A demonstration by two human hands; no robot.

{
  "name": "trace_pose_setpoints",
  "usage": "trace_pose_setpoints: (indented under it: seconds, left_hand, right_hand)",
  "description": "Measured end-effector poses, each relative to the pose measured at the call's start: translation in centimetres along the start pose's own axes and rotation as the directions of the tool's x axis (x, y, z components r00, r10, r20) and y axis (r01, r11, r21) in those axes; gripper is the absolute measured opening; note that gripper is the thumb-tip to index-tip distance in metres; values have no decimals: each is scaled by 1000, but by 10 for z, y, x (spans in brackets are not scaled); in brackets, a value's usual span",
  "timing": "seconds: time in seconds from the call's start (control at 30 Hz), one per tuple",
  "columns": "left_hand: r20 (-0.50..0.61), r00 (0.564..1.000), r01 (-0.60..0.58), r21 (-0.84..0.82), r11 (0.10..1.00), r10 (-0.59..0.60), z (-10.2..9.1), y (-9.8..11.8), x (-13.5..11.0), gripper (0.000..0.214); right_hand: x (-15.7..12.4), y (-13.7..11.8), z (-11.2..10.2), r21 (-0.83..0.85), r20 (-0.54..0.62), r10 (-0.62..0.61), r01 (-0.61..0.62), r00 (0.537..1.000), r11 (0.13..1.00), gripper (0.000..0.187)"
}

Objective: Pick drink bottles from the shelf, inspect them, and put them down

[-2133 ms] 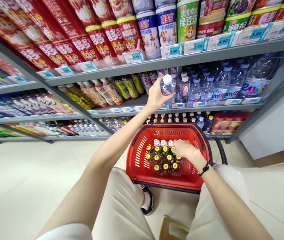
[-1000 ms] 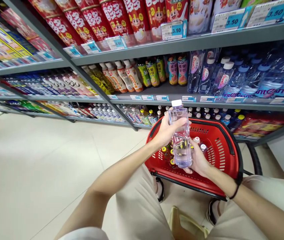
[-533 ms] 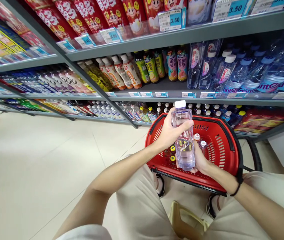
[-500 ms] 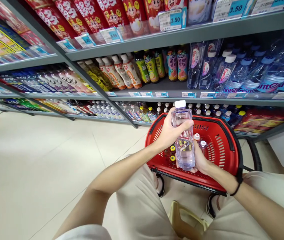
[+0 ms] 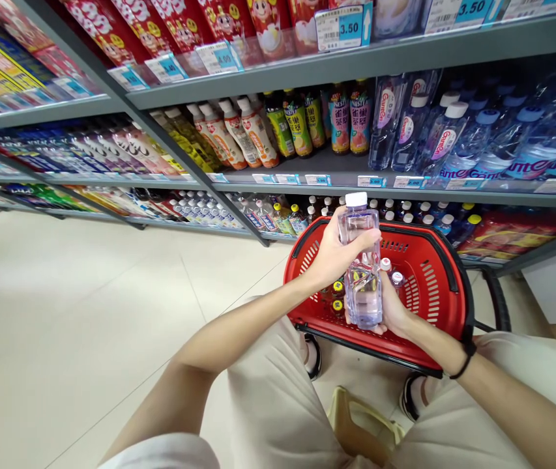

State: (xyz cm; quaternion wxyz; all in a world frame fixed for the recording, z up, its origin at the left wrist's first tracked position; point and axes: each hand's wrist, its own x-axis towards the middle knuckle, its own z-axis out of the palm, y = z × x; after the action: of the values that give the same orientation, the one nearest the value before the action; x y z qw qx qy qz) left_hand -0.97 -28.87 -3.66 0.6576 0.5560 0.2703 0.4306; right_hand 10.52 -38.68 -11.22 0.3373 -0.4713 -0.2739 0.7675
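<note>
A clear water bottle with a white cap is held nearly upright over the red shopping basket. My left hand wraps round its upper half, the thumb lying across the front. Round the lower part, from behind and beneath, my right hand grips it; some of its fingers are hidden by the bottle. Inside the basket, partly covered by my hands, are yellow-capped bottles on the left and white-capped bottles on the right.
Ahead, the grey shelf carries tea bottles, orange-labelled bottles and more water bottles. Red drink cartons stand above. The basket's black handle sticks out to the right. A yellowish stool is between my legs.
The view has shifted slightly. Both hands keep the same hold on the water bottle, which stays over the basket.
</note>
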Motion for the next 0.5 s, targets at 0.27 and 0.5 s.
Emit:
trace_pose_setpoints:
  seconds: [0.27, 0.5]
  left_hand:
    - [-14, 1000, 12, -11, 1000, -12, 1, -3, 1, 63]
    - [-70, 992, 95, -166, 982, -108, -10, 0, 20, 54]
  right_hand:
    - [-2, -3, 3, 20, -12, 32, -32, 999, 999, 105]
    - [-10, -16, 0, 166, 10, -83, 81, 996, 983, 81]
